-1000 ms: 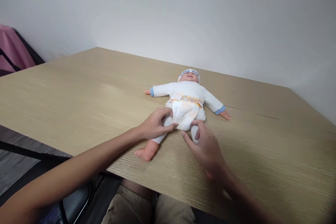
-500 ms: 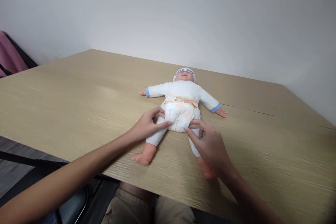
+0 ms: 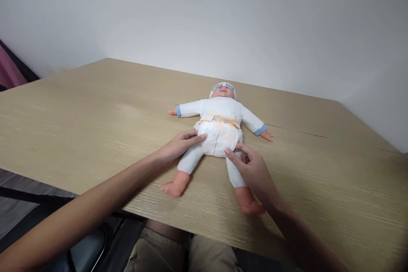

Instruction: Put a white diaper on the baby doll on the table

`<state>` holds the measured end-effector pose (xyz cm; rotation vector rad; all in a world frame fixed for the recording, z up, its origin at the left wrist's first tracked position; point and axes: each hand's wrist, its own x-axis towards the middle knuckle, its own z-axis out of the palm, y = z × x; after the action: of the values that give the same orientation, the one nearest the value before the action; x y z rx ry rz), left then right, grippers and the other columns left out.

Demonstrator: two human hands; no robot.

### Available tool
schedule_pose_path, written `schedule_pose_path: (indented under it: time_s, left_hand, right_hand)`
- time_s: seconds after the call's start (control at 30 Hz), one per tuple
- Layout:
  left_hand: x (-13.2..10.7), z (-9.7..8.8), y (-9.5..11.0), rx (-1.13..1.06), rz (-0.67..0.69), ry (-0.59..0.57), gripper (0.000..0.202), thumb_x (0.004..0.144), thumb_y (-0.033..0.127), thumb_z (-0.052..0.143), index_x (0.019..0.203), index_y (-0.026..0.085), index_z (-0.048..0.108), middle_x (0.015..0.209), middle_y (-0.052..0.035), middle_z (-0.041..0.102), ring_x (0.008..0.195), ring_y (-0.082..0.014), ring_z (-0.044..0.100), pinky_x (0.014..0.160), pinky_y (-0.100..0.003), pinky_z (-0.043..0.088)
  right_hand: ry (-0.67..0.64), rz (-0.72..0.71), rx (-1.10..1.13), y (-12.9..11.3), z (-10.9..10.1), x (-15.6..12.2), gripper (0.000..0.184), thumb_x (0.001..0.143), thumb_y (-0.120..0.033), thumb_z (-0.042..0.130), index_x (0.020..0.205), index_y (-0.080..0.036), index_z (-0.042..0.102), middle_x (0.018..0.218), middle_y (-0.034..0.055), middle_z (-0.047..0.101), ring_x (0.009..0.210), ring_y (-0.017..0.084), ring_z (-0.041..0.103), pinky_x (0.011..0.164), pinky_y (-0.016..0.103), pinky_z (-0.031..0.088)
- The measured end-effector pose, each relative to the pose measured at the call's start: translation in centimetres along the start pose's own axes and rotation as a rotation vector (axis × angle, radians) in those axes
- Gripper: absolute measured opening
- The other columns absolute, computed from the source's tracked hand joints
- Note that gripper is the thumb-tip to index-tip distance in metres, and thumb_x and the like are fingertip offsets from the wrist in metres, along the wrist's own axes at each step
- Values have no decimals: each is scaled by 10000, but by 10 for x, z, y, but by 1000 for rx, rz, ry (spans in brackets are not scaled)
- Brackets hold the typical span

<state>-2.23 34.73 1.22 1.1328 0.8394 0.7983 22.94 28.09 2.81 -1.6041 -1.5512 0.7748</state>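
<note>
A baby doll [image 3: 221, 108] in a white suit with blue cuffs and a white printed cap lies on its back, feet toward me. Around its hips sits a white diaper [image 3: 218, 138] with an orange patterned waistband. My left hand [image 3: 183, 144] pinches the diaper's edge at the leg on the left, thumb on top. At the opposite leg, my right hand [image 3: 250, 163] grips the other edge between thumb and fingers. The fingertips of both hands are partly hidden beneath the diaper.
The doll rests on a wood-grain table [image 3: 95, 127] that meets a pale wall [image 3: 191, 21] at the back. Something pink and black [image 3: 11, 68] stands past the far left edge. A dark chair [image 3: 86, 246] is below the front edge, by my legs.
My left hand has moved slightly up along the diaper's leg edge, its thumb now higher. The right hand has shifted a little up and outward, uncovering more of the doll's leg and foot.
</note>
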Motion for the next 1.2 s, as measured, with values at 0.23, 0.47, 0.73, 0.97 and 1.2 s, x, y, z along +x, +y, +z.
schedule_pose_path:
  time_s: [0.23, 0.47, 0.73, 0.97, 1.2]
  left_hand:
    - [-7, 2, -1, 15, 82, 21, 399, 914, 532, 866, 1120, 199, 789, 1213, -96, 802, 1137, -271, 721, 1010, -391, 538]
    - [-26, -25, 6, 355, 213, 103, 408, 1024, 523, 738, 1348, 275, 736, 1471, -116, 729, 1296, -303, 699, 1116, -471, 534]
    - [55, -67, 38, 1270, 482, 419, 667, 977, 525, 728, 1508, 156, 561, 1639, -199, 535, 1515, -396, 431, 1282, -549, 332]
    - [105, -50, 54, 1397, 213, 460, 563, 1017, 552, 630, 1326, 84, 672, 1366, -262, 713, 1339, -431, 575, 1172, -535, 412]
    - [17, -11, 69, 1297, 153, 532, 525, 963, 675, 634, 1078, 165, 676, 1024, -164, 777, 883, -329, 689, 744, -381, 468]
  right_hand:
    - [14, -161, -142, 3, -6, -24, 476, 945, -569, 702, 1287, -246, 771, 1268, 117, 743, 1029, 289, 647, 889, 434, 552]
    - [-122, -28, -64, 2, -43, -48, 503, 987, -639, 672, 1391, -345, 726, 1268, 81, 783, 1017, 292, 756, 777, 411, 618]
    - [325, -401, -564, 40, -57, 82, 604, 963, -507, 628, 1456, -159, 642, 1432, 216, 712, 1331, 417, 617, 1177, 597, 455]
    - [210, -206, -676, 37, -39, 148, 511, 991, -386, 595, 1369, -61, 710, 1360, 278, 722, 1246, 413, 653, 1093, 512, 506]
    - [169, -195, -594, 5, -63, 96, 407, 983, -385, 590, 1259, -164, 792, 1223, 193, 735, 1055, 349, 704, 928, 429, 552]
